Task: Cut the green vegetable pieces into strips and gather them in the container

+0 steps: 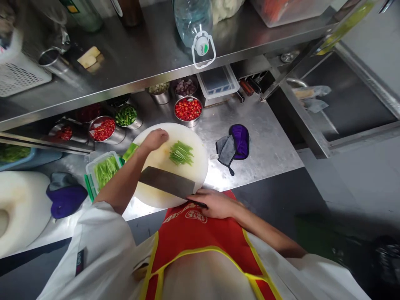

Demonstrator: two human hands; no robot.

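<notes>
My right hand (217,203) grips the handle of a cleaver (167,182), whose broad dark blade lies flat over the near part of a round white cutting board (196,141). Over the board's far left part is my left hand (155,139), its fingers curled in; whatever they may hold is hidden. A small pile of green vegetable strips (181,153) lies on the board, just right of my left hand and apart from the blade. Beside my left forearm, a clear container (90,168) holds more cut green strips (106,171). A larger green piece (130,151) shows at the board's left edge.
Behind the board stand metal bowls of chopped red peppers (188,109) and green peppers (126,115). Folded cloths (239,141) lie to the right. A steel shelf (131,54) overhangs the back, bearing a large water bottle (192,21). Another thick white board (28,187) is at left.
</notes>
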